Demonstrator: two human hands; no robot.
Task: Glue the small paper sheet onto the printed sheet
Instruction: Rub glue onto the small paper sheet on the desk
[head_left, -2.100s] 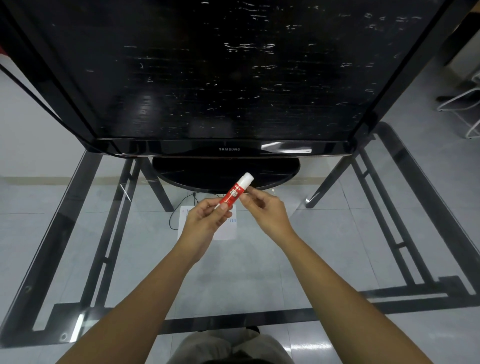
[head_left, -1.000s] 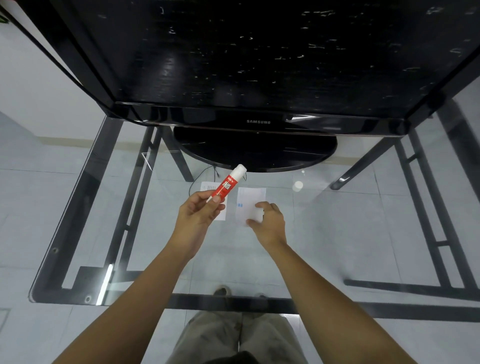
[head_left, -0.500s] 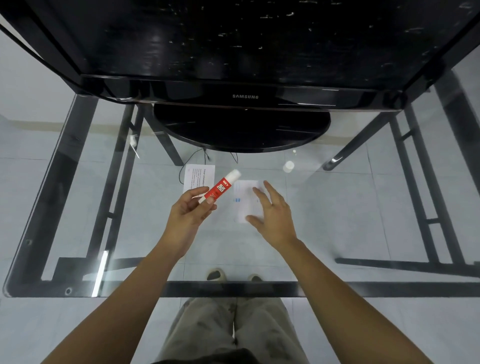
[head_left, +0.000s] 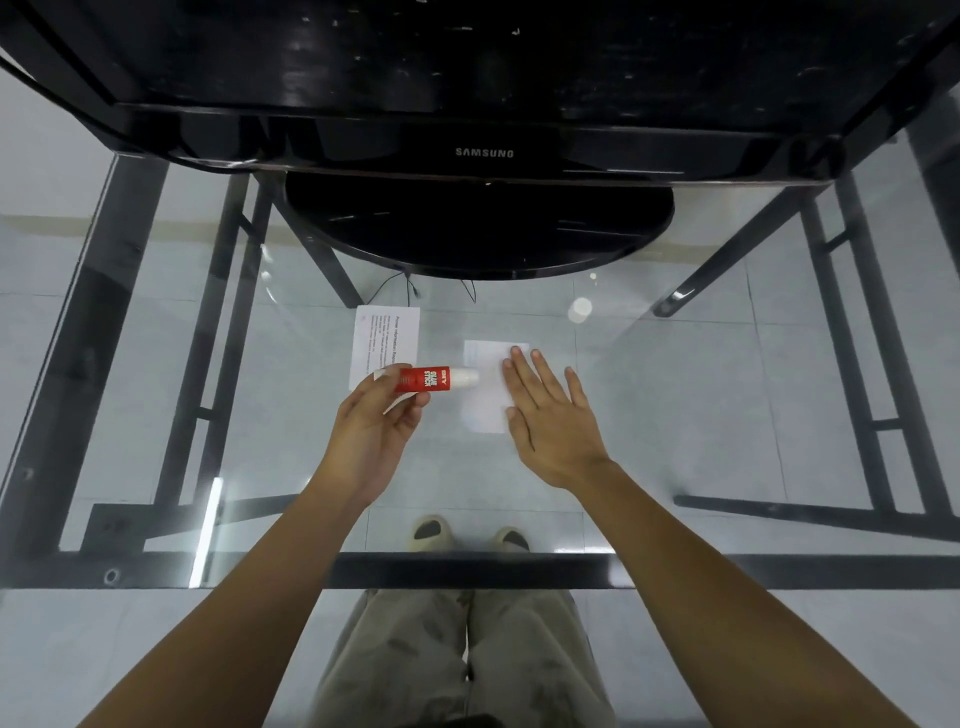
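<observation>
Left hand (head_left: 371, 431) around glue stick (head_left: 423, 379), maybe above small sheet (head_left: 485, 410) under flat right hand (head_left: 550, 421)

The monitor base (head_left: 478, 228) blocks the far glass table (head_left: 727, 395), open along the right.

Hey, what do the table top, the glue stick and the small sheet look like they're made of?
Table top: clear glass, glossy; shoes below show through it. Glue stick: probably smooth plastic, red printed body, whitish tip. Small sheet: thin matte white paper, lying flat under the right hand.
</observation>
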